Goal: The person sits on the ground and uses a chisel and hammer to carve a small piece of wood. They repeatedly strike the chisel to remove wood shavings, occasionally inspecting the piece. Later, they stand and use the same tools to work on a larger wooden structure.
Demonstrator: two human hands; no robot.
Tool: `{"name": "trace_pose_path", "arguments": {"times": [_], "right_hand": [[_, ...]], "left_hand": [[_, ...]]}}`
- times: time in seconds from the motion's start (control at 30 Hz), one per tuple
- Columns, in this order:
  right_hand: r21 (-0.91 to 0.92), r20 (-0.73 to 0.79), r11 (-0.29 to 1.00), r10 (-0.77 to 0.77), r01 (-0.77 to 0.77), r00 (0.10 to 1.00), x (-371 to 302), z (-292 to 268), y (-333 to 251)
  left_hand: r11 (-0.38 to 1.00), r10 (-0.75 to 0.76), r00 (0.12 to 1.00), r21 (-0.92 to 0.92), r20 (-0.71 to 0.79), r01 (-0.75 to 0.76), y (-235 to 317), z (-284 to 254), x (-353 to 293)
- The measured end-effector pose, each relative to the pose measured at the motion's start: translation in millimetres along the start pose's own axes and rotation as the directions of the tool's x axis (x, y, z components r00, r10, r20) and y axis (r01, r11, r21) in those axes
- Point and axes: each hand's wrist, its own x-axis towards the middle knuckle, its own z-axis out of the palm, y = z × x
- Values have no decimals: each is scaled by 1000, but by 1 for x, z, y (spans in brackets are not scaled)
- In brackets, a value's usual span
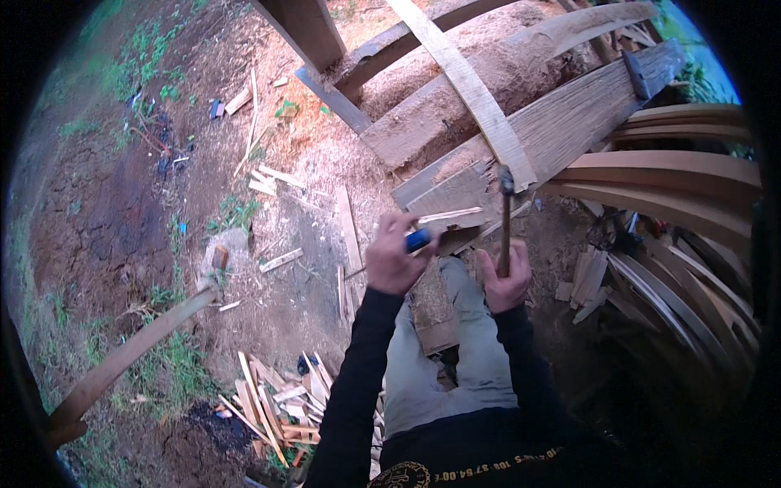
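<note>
My right hand [508,281] is wrapped round the wooden handle of a hammer [505,232]. The dark head points away from me, at the near end of a pale wooden slat [468,81] that crosses the planks. My left hand [394,256] has its fingers bent round a small blue object [418,240], whose kind I cannot make out. Just beyond those fingers shows a thin light wood strip [450,215]; whether the hand touches it, I cannot tell. A board [434,313] covered with sawdust lies between my legs.
Thick weathered planks [582,106] with heaped sawdust fill the far side. Curved boards [667,167] jut in from the right. Split wood scraps [272,398] are piled at the near left, beside a long wooden pole [138,350]. Loose offcuts [348,228] lie on the ground.
</note>
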Motion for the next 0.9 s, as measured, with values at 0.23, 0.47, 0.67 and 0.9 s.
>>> {"name": "trace_pose_path", "arguments": {"times": [0.23,0.47,0.67,0.9], "right_hand": [[217,353,975,-118,42,928,74,18,31],[250,287,968,-68,-7,956,75,22,38],[208,336,978,-75,4,939,73,24,44],[235,234,962,-193,137,953,71,30,49]], "left_hand": [[347,-813,568,-893,-132,288,28,-39,-41],[294,-602,731,-940,-321,-171,98,-48,9],[437,-379,837,-874,-395,-215,92,-6,44],[302,-253,936,-939,-244,-163,81,4,58]]}}
